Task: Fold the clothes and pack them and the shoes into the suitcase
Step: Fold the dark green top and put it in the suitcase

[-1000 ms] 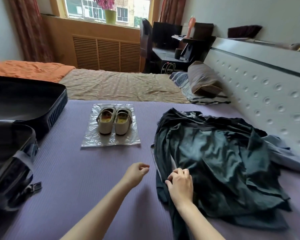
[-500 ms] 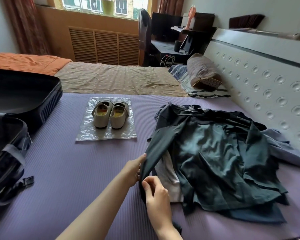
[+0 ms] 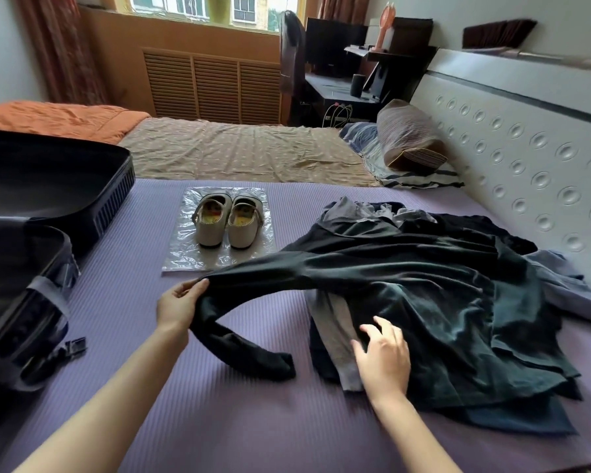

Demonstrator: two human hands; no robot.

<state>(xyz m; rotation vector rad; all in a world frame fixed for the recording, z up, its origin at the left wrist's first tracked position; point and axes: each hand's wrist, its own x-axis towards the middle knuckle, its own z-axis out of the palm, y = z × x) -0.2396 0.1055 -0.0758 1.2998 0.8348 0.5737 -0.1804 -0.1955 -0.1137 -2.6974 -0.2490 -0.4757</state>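
Purple bedding (image 3: 219,414) spreads under everything you are working on: at its left edge the black suitcase (image 3: 52,186) lies open, and to its right the pale shoes (image 3: 227,223) stand side by side on a clear plastic sheet (image 3: 180,259). Your left hand (image 3: 178,307) grips the sleeve (image 3: 253,276) of the dark green top (image 3: 440,302), holding it stretched leftward off the cover while its cuff end droops onto the bedding. Your right hand (image 3: 384,360) rests with fingers spread and loose on the near edge of the clothes pile (image 3: 512,339), holding nothing, with the white dimpled headboard (image 3: 526,158) at far right.
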